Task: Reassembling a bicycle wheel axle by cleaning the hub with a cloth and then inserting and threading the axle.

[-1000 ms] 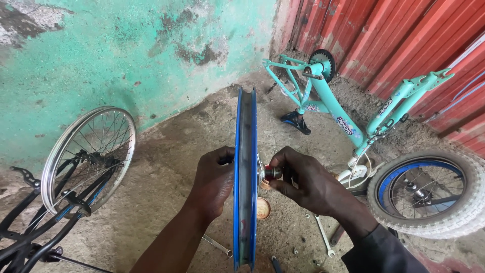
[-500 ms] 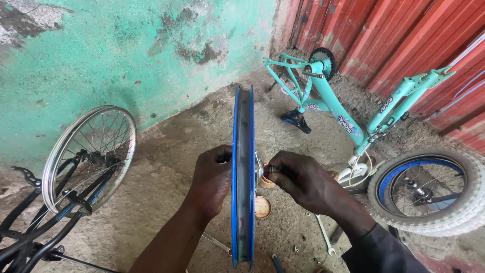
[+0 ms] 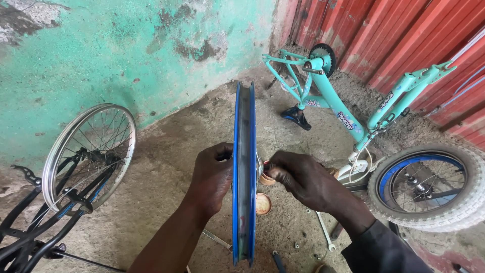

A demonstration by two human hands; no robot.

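Observation:
A bare blue bicycle rim point(image 3: 244, 151) stands upright and edge-on in front of me, with no tyre on it. My left hand point(image 3: 214, 177) grips the hub on the rim's left side. My right hand point(image 3: 300, 177) is closed on the hub's axle end on the right side, fingers pinched around it. The hub itself is mostly hidden by both hands and the rim. A small round tin point(image 3: 263, 203) lies on the ground just below my right hand.
An upside-down teal bicycle frame point(image 3: 348, 114) lies at the right by a red corrugated wall point(image 3: 404, 45). A wheel with a white tyre point(image 3: 429, 184) leans at the right. A silver spoked wheel point(image 3: 91, 151) on a black bicycle stands at left. Spanners point(image 3: 323, 230) lie on the concrete.
Both hands have kept their hold on the hub. My right hand's fingers have shifted slightly at the axle; the rim has hardly moved.

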